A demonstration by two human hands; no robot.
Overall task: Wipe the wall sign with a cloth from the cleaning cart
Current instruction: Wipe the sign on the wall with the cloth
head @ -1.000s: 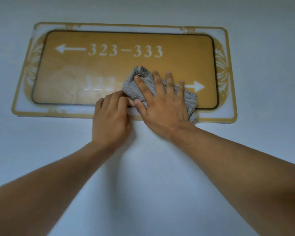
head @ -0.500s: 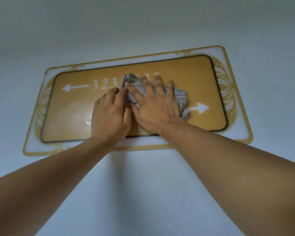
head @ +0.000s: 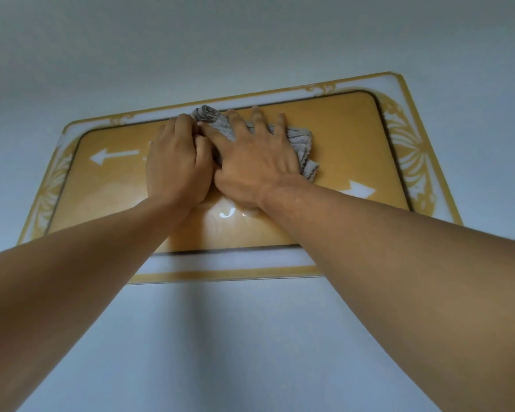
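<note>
Both hands and the grey cloth (head: 301, 141) are now higher on the sign (head: 339, 138), at its top edge. The right hand (head: 256, 162) presses the cloth with spread fingers; the left hand (head: 176, 165), fingers curled, touches the cloth's left end.

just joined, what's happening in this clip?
A person is wiping a gold wall sign with a crumpled grey cloth. The right hand presses the cloth flat, fingers spread, near the sign's top edge at its middle. The left hand sits right beside it, fingers curled at the cloth's left end. A white left arrow shows uncovered.
</note>
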